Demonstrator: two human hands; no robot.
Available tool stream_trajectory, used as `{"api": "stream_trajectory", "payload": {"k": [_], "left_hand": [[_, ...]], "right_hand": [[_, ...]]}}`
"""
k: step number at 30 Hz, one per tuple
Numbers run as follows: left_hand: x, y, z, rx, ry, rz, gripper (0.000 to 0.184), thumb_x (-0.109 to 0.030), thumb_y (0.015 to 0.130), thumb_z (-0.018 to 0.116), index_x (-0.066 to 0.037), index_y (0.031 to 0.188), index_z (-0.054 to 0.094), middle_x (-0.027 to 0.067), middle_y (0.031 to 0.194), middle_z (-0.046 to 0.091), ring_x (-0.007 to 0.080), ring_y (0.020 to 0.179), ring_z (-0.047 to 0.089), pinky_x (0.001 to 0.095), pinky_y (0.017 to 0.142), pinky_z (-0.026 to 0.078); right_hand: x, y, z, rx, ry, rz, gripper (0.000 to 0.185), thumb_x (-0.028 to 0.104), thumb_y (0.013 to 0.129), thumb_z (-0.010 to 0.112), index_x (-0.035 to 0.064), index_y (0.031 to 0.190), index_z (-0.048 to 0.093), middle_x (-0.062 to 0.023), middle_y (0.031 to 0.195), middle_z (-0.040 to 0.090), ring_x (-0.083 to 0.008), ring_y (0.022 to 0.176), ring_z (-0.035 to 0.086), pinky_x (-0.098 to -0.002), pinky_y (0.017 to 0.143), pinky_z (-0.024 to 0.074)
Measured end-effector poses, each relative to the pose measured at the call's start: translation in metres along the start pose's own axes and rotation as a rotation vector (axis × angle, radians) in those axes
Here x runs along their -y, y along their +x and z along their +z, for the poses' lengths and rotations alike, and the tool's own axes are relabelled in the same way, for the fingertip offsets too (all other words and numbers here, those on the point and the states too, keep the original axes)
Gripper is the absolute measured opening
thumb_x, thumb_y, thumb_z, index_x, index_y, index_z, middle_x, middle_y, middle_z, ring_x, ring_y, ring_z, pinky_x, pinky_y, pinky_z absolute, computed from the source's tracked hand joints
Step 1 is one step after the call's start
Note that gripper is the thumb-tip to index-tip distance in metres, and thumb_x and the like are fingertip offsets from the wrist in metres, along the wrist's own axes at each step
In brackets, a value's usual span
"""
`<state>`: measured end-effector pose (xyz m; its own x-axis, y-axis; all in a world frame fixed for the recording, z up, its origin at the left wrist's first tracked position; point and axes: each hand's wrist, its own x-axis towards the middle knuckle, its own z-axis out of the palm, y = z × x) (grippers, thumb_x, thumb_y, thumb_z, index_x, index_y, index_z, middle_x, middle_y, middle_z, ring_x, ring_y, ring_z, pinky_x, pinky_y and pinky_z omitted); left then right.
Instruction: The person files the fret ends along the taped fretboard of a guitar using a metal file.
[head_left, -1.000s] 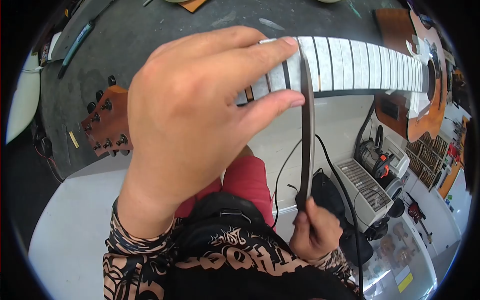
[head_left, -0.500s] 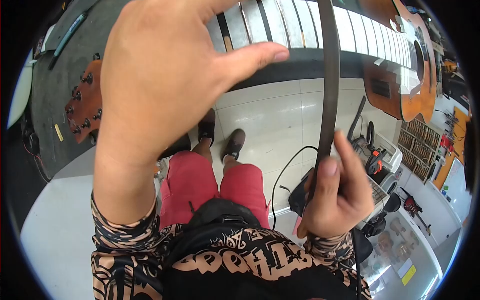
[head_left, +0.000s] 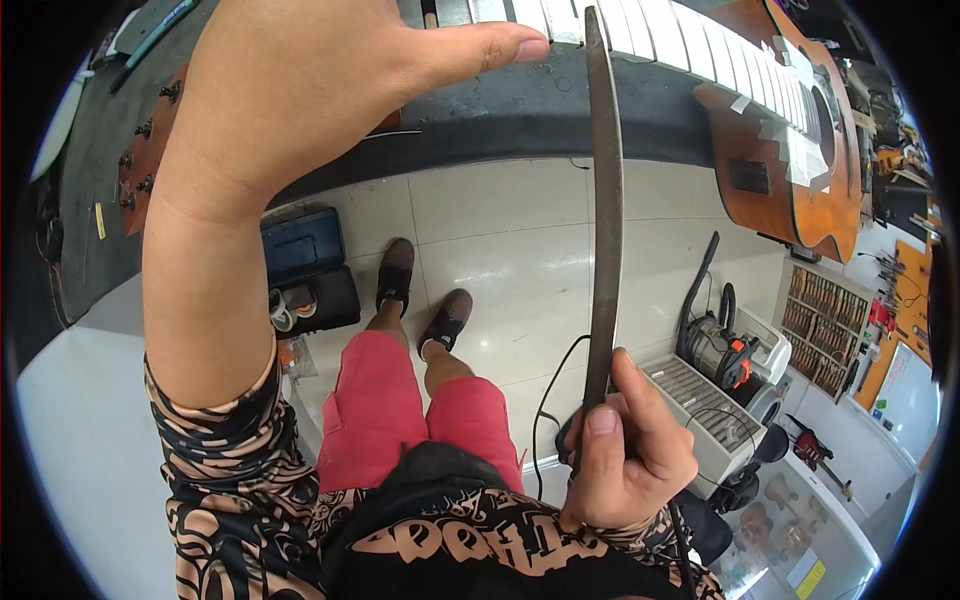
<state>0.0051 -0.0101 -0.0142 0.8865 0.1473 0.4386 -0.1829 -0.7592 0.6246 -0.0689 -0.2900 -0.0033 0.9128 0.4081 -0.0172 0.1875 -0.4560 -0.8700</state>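
On the left of the counter (head_left: 470, 120) lie a teal tool (head_left: 160, 42) and a short yellow strip (head_left: 100, 221). Below, on the tiled floor (head_left: 510, 205), sits an open dark toolbox (head_left: 302, 243) with white rolls (head_left: 290, 310) inside. To the right are a vacuum cleaner (head_left: 712, 345) with orange parts, a pale slatted box (head_left: 700, 405), a rack (head_left: 823, 318) of small compartments, a red guitar (head_left: 810, 447) and a whiteboard (head_left: 908, 388).

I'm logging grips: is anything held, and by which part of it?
The right hand holds a long, file-like tool by its near end. Whether the left hand holds anything cannot be told; its fingers are out of view.
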Motion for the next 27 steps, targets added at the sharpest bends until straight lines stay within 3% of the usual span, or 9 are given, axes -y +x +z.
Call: {"api": "stream_trajectory", "payload": {"k": [4, 5, 7, 10, 13, 17, 19, 21, 27], "left_hand": [[0.009, 0.013, -0.004, 0.044, 0.110, 0.127, 0.045, -0.021, 0.074, 0.085, 0.011, 0.103, 0.071, 0.0175, 0.076, 0.073, 0.0180, 0.069, 0.071, 0.0272, 0.079, 0.054], [-0.006, 0.016, -0.014, 0.136, -0.025, -0.121, 0.044, -0.020, 0.074, 0.085, 0.011, 0.103, 0.071, 0.0162, 0.076, 0.073, 0.0158, 0.068, 0.070, 0.0255, 0.074, 0.054], [-0.027, 0.013, -0.015, 0.226, -0.160, -0.371, 0.043, -0.019, 0.075, 0.085, 0.010, 0.103, 0.071, 0.0149, 0.076, 0.073, 0.0136, 0.066, 0.069, 0.0239, 0.068, 0.054], [-0.027, 0.004, -0.006, 0.037, -0.010, -0.070, 0.041, -0.018, 0.075, 0.085, 0.010, 0.103, 0.071, 0.0134, 0.075, 0.073, 0.0102, 0.063, 0.067, 0.0221, 0.060, 0.052], [-0.025, 0.014, -0.013, 0.210, -0.226, -0.401, 0.040, -0.017, 0.076, 0.084, 0.010, 0.103, 0.071, 0.0133, 0.076, 0.074, 0.0108, 0.064, 0.068, 0.0236, 0.064, 0.053], [-0.021, 0.005, 0.000, 0.077, 0.223, -0.079, 0.043, -0.018, 0.074, 0.086, 0.010, 0.102, 0.071, 0.0167, 0.081, 0.074, 0.0150, 0.072, 0.070, 0.0260, 0.072, 0.054], [-0.018, 0.006, -0.002, 0.084, 0.248, -0.048, 0.044, -0.019, 0.073, 0.087, 0.010, 0.102, 0.071, 0.0181, 0.083, 0.074, 0.0168, 0.075, 0.071, 0.0267, 0.075, 0.054], [-0.022, 0.004, -0.003, 0.018, 0.107, -0.023, 0.045, -0.020, 0.072, 0.088, 0.009, 0.102, 0.072, 0.0196, 0.087, 0.074, 0.0187, 0.079, 0.072, 0.0275, 0.076, 0.054], [-0.012, 0.005, 0.000, -0.008, 0.056, -0.032, 0.046, -0.020, 0.070, 0.089, 0.007, 0.102, 0.073, 0.0199, 0.090, 0.074, 0.0197, 0.080, 0.072, 0.0289, 0.076, 0.055]], "right_hand": [[0.001, 0.004, -0.001, 0.047, 0.041, 0.002, 0.040, -0.010, 0.078, 0.064, -0.0096, 0.118, 0.065, -0.0175, 0.074, 0.071, -0.0139, 0.060, 0.069, -0.0218, 0.058, 0.0517], [0.002, 0.003, -0.002, 0.065, 0.029, 0.019, 0.040, -0.010, 0.077, 0.064, -0.0095, 0.118, 0.065, -0.0173, 0.073, 0.071, -0.0141, 0.059, 0.069, -0.0222, 0.057, 0.0518], [0.000, 0.003, -0.001, 0.083, 0.016, 0.035, 0.041, -0.011, 0.077, 0.065, -0.0094, 0.117, 0.065, -0.0172, 0.072, 0.070, -0.0144, 0.059, 0.069, -0.0225, 0.057, 0.0518], [-0.004, 0.003, 0.001, 0.044, 0.028, -0.013, 0.040, -0.011, 0.076, 0.065, -0.0096, 0.117, 0.066, -0.0164, 0.071, 0.070, -0.0143, 0.056, 0.067, -0.0226, 0.054, 0.0507], [0.000, 0.000, 0.000, 0.067, 0.047, 0.000, 0.040, -0.011, 0.076, 0.065, -0.0092, 0.116, 0.066, -0.0173, 0.071, 0.070, -0.0150, 0.054, 0.066, -0.0231, 0.053, 0.0501], [0.003, -0.002, 0.000, 0.107, 0.043, -0.023, 0.039, -0.010, 0.081, 0.061, -0.0095, 0.120, 0.063, -0.0166, 0.073, 0.070, -0.0151, 0.054, 0.064, -0.0247, 0.052, 0.0505], [0.003, -0.002, 0.001, 0.116, 0.044, -0.065, 0.038, -0.007, 0.086, 0.056, -0.0102, 0.124, 0.060, -0.0154, 0.071, 0.069, -0.0137, 0.054, 0.063, -0.0254, 0.052, 0.0507], [0.006, -0.003, 0.001, 0.075, 0.006, -0.050, 0.040, -0.011, 0.075, 0.067, -0.0085, 0.115, 0.066, -0.0170, 0.078, 0.071, -0.0170, 0.053, 0.065, -0.0252, 0.051, 0.0507], [0.011, 0.002, 0.003, 0.085, -0.023, -0.052, 0.041, -0.011, 0.076, 0.067, -0.0091, 0.116, 0.066, -0.0157, 0.077, 0.071, -0.0168, 0.053, 0.064, -0.0248, 0.052, 0.0508]]}}
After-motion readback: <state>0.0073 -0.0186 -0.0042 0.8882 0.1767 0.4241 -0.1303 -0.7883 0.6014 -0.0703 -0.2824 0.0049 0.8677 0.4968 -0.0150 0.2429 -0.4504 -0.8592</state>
